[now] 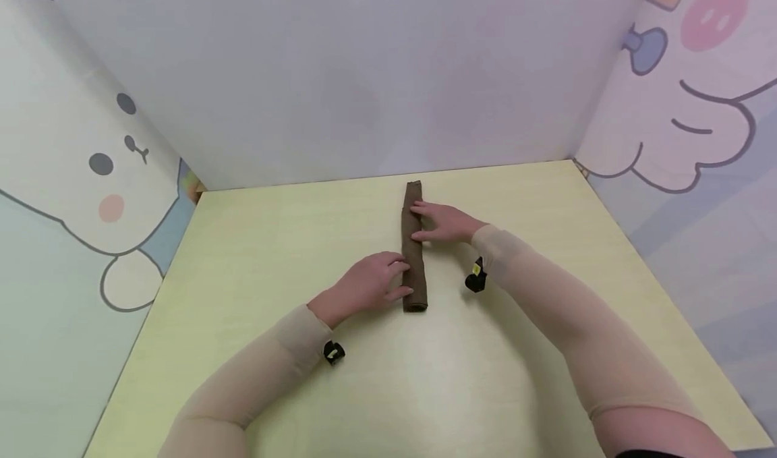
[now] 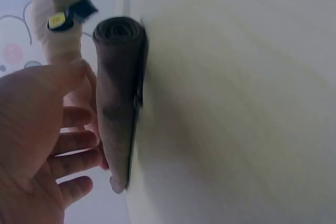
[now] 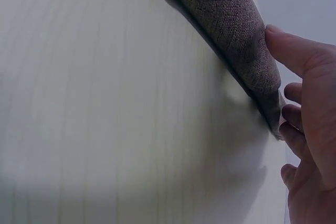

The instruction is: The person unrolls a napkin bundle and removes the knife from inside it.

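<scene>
A brown cloth (image 1: pixel 413 249) lies rolled into a long, narrow tube on the pale wooden table (image 1: pixel 285 235), pointing away from me. My left hand (image 1: pixel 367 284) touches the left side of its near part, fingers loosely bent. On the right side, farther up, the thumb and fingertips of my right hand (image 1: pixel 448 222) rest against the roll. The left wrist view shows the spiral end of the rolled cloth (image 2: pixel 118 77), with the left fingers beside it. Woven texture shows on the roll (image 3: pixel 231 24) in the right wrist view, where the right thumb touches it.
A plain pale wall (image 1: pixel 376 73) stands behind the table's far edge. Side panels carry cartoon prints, a white animal (image 1: pixel 121 175) at left and another figure (image 1: pixel 698 114) at right. Small black devices hang at the left wrist (image 1: pixel 333 352) and right wrist (image 1: pixel 476 276).
</scene>
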A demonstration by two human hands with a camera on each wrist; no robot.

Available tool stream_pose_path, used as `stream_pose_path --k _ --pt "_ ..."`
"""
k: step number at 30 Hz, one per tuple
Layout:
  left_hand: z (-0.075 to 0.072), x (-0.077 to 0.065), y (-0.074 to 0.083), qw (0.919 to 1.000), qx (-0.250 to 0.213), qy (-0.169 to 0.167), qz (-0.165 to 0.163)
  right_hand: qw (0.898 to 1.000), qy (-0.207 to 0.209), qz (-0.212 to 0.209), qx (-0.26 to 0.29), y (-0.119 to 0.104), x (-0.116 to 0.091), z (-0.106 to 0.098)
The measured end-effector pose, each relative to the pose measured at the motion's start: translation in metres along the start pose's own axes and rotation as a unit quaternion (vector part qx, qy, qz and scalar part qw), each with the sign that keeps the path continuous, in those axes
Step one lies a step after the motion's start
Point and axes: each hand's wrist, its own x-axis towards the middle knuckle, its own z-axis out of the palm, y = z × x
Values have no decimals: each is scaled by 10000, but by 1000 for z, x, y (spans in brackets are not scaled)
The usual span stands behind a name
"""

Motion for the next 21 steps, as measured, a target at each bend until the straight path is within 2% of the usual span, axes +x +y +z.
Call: stream_pose_path --k 5,9,15,21 --pt "-6 7 -24 9950 -269 -546 -793 9996 161 -60 208 -2 -24 -1" --pt "-12 20 -48 9899 -422 -781 -1109 9990 135 -123 397 -7 -45 4" --pt "-13 51 -74 9897 -314 -890 -1080 9990 243 -355 97 -18 -71 21" --pt "-4 77 -82 9896 35 -1178 -830 9977 388 -561 48 -35 -90 31"
